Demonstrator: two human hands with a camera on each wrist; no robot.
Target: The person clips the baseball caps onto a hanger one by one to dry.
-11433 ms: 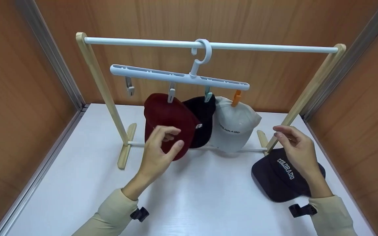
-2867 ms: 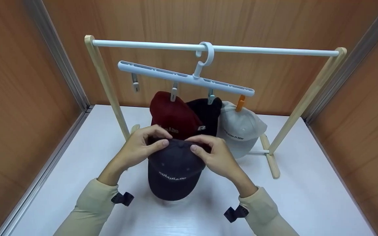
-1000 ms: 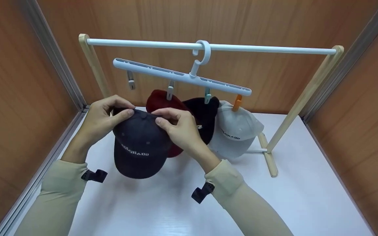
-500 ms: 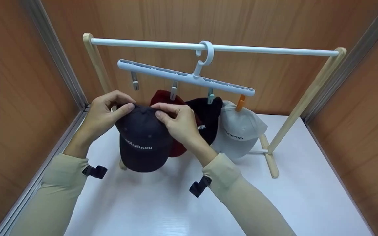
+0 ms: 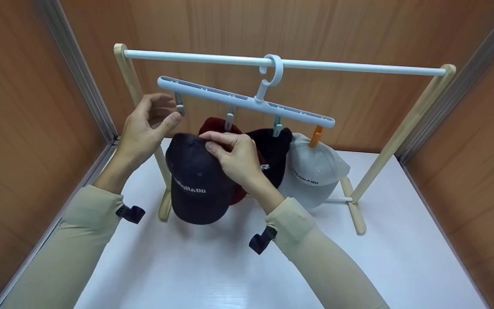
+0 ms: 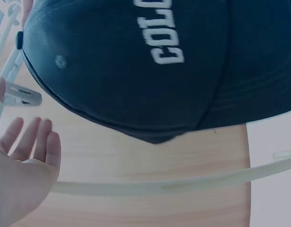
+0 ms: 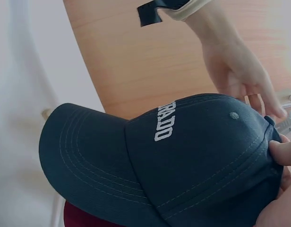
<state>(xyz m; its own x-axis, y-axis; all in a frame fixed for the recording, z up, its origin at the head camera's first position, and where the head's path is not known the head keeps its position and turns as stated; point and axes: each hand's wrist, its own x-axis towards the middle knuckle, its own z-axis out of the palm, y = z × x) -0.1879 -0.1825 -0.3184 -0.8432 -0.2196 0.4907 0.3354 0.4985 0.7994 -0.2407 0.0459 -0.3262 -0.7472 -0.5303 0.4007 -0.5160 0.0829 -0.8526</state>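
Note:
A dark navy cap (image 5: 199,180) with white COLORADO lettering hangs brim down from my right hand (image 5: 238,159), which pinches the top of its crown between thumb and fingers. In the right wrist view that grip on the cap (image 7: 183,156) shows at the lower right. My left hand (image 5: 144,124) is off the cap, its fingers spread around the leftmost grey clip (image 5: 180,109) of the hanger (image 5: 212,93). The left wrist view has this clip (image 6: 22,95) beside the thumb and apart from the fingers (image 6: 41,139). That clip bears nothing.
The light-blue hanger hooks over the rack's white rod (image 5: 358,66) and tilts down rightward. Clipped to it are a maroon cap (image 5: 217,124), a black cap (image 5: 268,146) and a pale grey cap (image 5: 315,167). Wooden rack legs (image 5: 380,146) stand on the white table (image 5: 315,257).
The navy cap came off the table at right, was held by both hands, then carried left and raised. In the last half second my left hand let go and moved up to the leftmost clip.

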